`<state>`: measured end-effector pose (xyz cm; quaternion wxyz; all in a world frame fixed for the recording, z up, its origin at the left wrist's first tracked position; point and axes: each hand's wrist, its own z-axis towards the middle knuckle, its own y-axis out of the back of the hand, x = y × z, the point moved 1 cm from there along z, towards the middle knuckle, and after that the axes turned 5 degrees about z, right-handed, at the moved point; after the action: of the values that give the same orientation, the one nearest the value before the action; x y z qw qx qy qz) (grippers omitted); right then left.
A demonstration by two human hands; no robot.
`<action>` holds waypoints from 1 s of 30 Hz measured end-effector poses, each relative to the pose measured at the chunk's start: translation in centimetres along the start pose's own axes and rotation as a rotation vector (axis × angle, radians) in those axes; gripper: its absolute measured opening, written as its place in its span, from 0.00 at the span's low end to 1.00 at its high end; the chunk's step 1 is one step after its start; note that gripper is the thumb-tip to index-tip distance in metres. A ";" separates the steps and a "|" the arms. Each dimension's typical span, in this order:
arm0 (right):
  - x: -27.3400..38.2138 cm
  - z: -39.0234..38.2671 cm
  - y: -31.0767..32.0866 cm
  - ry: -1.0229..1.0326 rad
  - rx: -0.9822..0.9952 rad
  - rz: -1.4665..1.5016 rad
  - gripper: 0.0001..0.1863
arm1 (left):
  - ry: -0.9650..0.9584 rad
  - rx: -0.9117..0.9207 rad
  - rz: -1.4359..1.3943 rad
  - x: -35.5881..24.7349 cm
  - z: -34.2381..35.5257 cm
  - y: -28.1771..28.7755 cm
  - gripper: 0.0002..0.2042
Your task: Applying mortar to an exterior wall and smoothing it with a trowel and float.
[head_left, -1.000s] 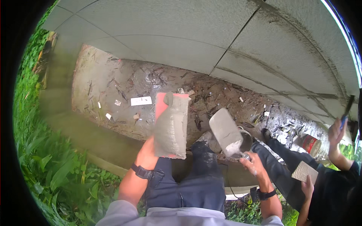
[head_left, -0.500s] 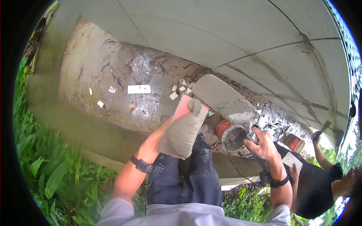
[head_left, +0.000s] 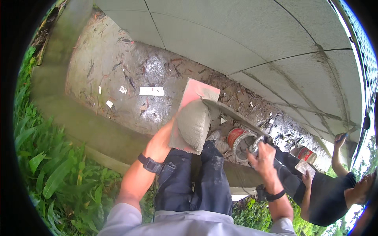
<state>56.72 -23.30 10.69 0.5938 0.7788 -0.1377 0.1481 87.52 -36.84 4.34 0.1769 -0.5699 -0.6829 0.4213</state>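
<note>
My left hand (head_left: 168, 133) supports a pink mortar hawk (head_left: 191, 87) from below; its fingers are hidden under the board. A thick mound of wet grey mortar (head_left: 193, 122) covers most of the hawk. My right hand (head_left: 261, 155) is closed round the handle of a long plastering trowel (head_left: 236, 115). The blade appears almost edge-on, slanting up and left, with its far end touching the mortar on the hawk. Just left of my right hand, a red-and-white bucket (head_left: 235, 136) stands tilted, its opening facing me, with grey residue inside.
A grey plastered wall (head_left: 236, 35) with scored lines rises beyond. White tile pieces (head_left: 151, 91) and debris lie on the wet ledge. At right, a co-worker (head_left: 330, 192) in black holds a pale board (head_left: 305, 167), near another bucket (head_left: 306, 154). Plants (head_left: 51, 169) grow at left.
The trowel has turned from showing its broad face to nearly edge-on, its far end now meeting the mortar. My right hand has shifted left and slightly down; the hawk has risen a little.
</note>
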 end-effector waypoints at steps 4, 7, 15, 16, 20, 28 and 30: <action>2.2 -0.6 -5.5 0.020 -0.168 0.179 0.19 | -0.296 -0.046 0.483 -1.2 0.9 -1.2 0.18; 5.3 1.0 -10.4 0.062 -0.134 0.483 0.18 | -0.435 -0.191 0.715 -1.9 2.2 -1.1 0.18; 3.3 -2.5 -17.9 -0.208 0.112 0.731 0.14 | -0.867 -0.540 1.237 -2.2 4.6 -2.6 0.16; 1.6 -4.3 -17.4 -0.193 0.102 0.750 0.16 | -0.631 -0.415 0.451 -2.3 4.5 -4.0 0.18; 1.0 -6.4 -12.0 -0.210 0.098 0.415 0.12 | -0.664 -0.427 0.865 -5.3 1.4 2.5 0.16; 0.2 -3.1 1.0 -0.511 0.015 1.089 0.19 | -0.448 -0.336 0.617 -3.8 0.4 3.0 0.15; 1.4 1.0 2.1 -0.550 0.109 1.323 0.22 | -0.396 -0.315 0.546 -4.6 3.7 2.4 0.15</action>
<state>57.24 -24.85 12.78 0.2838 0.5700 -0.7177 0.2821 87.68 -42.46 1.44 -0.1674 -0.6586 -0.5833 0.4450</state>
